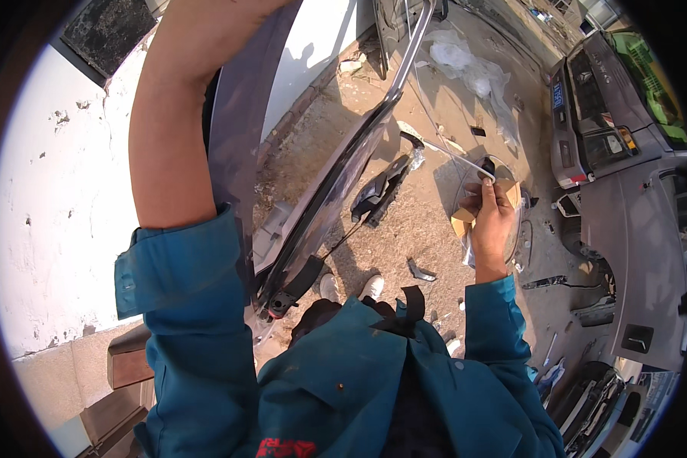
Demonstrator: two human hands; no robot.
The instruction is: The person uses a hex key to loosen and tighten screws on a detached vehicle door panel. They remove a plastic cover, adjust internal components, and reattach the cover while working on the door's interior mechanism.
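Note:
My left forearm (174,130) reaches up past the top edge, beside a tall grey car door panel (240,130); the hand itself is beyond the view. The door's long black-edged frame (324,179) slants from the top middle down toward my feet. Out to the right, my right hand (491,225) has its fingers closed on a thin pale rod (459,159). The rod bends at its tip by my thumb and runs up and left toward the door frame. Pieces of tan cardboard (462,222) lie below that hand.
On the ground between door and hand lies a black car part (380,191), with a smaller black piece (421,270) nearer my feet. Crumpled clear plastic (466,61) lies farther off. A grey vehicle (641,252) stands at right, a white wall (61,206) at left.

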